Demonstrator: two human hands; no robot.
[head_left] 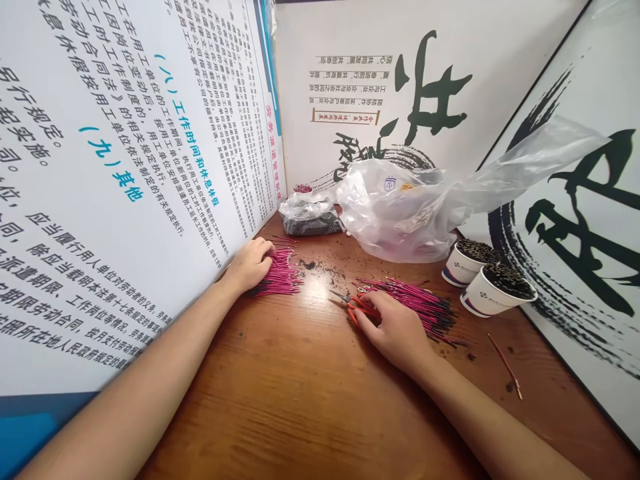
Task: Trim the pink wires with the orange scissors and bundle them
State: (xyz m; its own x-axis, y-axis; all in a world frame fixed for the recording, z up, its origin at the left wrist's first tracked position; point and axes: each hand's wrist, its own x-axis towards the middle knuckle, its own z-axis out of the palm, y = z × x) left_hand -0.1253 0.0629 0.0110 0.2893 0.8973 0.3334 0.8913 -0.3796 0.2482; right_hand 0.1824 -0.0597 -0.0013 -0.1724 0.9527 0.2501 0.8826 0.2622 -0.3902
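Observation:
My left hand [253, 265] rests at the left pile of pink wires with black ends [280, 277]. Its fingers are bent together at the edge of that pile, and whatever they pinch is too small to make out. In my right hand [397, 327] is a pair of orange-handled pliers [351, 303], jaws slightly apart and pointing left over the table. Beside and partly behind the right hand lies a second, larger pile of pink and black wires [425, 308]. The fingertips under the handles are partly hidden.
Two paper cups [493, 301] filled with small dark pieces stand at the right. At the back lie a clear plastic bag [400, 213] and a smaller bag with dark contents [313, 217]. A single wire [505, 367] lies at the right. Printed boards enclose the wooden table [280, 400].

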